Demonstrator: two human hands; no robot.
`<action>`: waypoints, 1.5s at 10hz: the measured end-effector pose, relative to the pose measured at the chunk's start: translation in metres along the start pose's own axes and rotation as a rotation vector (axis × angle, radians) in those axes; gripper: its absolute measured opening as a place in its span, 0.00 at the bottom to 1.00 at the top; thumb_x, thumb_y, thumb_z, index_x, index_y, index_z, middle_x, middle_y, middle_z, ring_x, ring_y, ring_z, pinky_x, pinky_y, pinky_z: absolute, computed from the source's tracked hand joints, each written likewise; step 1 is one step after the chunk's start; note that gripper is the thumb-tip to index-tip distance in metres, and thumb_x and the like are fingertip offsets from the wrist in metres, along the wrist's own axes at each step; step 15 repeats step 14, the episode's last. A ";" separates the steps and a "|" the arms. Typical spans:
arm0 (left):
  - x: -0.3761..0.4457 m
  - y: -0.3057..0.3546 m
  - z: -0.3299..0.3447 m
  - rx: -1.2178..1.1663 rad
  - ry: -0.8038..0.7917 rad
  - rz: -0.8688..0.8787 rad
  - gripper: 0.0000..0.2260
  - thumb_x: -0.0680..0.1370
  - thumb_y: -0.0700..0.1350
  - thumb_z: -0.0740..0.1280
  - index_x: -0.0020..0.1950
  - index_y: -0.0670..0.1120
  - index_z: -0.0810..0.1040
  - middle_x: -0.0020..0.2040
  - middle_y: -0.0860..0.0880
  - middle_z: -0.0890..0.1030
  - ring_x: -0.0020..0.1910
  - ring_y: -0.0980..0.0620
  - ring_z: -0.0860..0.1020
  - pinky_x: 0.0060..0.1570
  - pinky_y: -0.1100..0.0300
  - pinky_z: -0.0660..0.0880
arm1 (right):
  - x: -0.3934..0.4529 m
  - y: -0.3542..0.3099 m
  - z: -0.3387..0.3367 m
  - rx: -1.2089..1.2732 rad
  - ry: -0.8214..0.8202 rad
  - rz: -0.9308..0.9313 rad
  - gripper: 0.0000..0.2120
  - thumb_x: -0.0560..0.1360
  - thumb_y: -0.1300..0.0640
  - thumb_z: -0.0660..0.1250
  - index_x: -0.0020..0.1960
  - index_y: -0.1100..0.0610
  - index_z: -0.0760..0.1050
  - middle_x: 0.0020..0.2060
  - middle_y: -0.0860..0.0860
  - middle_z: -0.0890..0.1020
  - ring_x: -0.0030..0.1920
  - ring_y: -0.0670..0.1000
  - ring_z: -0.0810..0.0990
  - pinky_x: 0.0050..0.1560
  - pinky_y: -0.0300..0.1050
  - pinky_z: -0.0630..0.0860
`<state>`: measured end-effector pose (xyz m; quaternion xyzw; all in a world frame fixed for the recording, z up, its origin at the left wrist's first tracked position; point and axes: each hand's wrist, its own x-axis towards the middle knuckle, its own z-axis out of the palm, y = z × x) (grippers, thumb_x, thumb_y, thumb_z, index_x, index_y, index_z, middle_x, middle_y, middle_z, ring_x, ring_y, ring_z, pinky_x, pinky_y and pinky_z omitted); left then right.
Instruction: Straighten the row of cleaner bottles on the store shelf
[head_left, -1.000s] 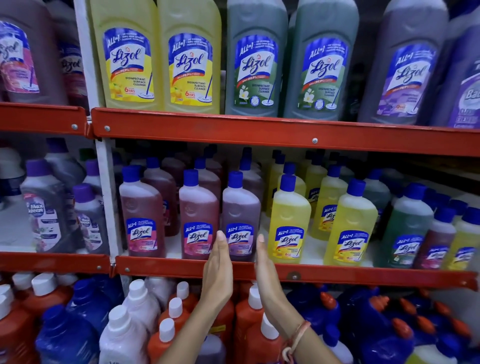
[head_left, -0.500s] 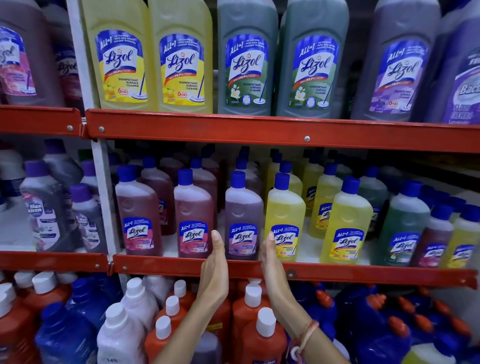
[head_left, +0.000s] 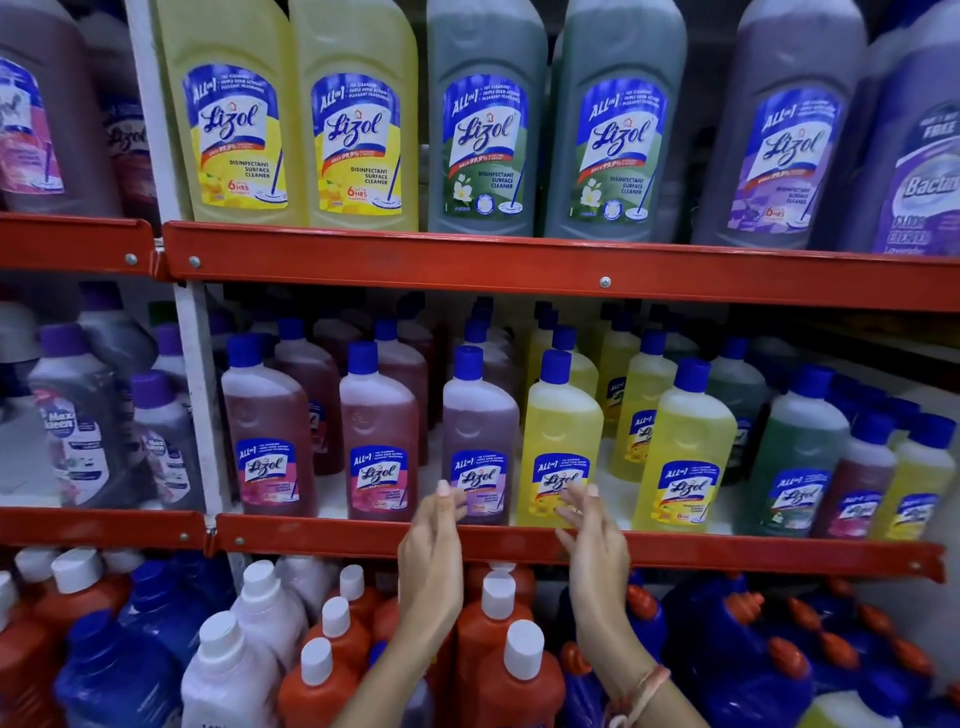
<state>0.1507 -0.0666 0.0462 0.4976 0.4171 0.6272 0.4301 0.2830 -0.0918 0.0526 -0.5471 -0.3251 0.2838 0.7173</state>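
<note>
Both hands, left hand (head_left: 434, 545) and right hand (head_left: 592, 540), hover with open grip, holding nothing, before the red shelf's (head_left: 727, 553) front row; the purple plastic cleaner bottle (head_left: 480, 436) looks liquid-heavy and slick, best clasped at its flat sides

Bottle row (head_left: 480, 441) on middle shelf (head_left: 675, 553) — both hands before it.

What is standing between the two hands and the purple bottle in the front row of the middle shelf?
Nothing visible. The left hand and right hand are raised in front of the red shelf edge, on either side of the purple bottle, with open space between them and it.
</note>
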 end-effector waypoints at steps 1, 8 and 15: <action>-0.009 0.004 0.024 0.018 -0.148 -0.029 0.28 0.70 0.74 0.55 0.49 0.55 0.81 0.51 0.54 0.85 0.56 0.54 0.81 0.64 0.53 0.73 | 0.009 0.001 -0.014 -0.019 0.058 0.011 0.22 0.77 0.38 0.54 0.61 0.49 0.76 0.57 0.50 0.82 0.62 0.53 0.78 0.66 0.56 0.71; -0.019 0.011 0.079 0.093 -0.311 -0.189 0.41 0.59 0.84 0.43 0.50 0.63 0.81 0.53 0.52 0.86 0.56 0.55 0.81 0.65 0.49 0.74 | 0.036 -0.009 -0.042 -0.064 -0.104 0.106 0.23 0.76 0.33 0.50 0.59 0.44 0.74 0.54 0.46 0.77 0.58 0.48 0.74 0.61 0.44 0.65; -0.016 0.033 0.065 0.180 -0.295 0.019 0.18 0.77 0.63 0.52 0.54 0.61 0.78 0.49 0.62 0.81 0.47 0.75 0.76 0.48 0.77 0.70 | 0.028 -0.029 -0.055 -0.146 -0.157 -0.049 0.14 0.78 0.48 0.62 0.62 0.48 0.75 0.59 0.45 0.79 0.59 0.46 0.75 0.59 0.41 0.68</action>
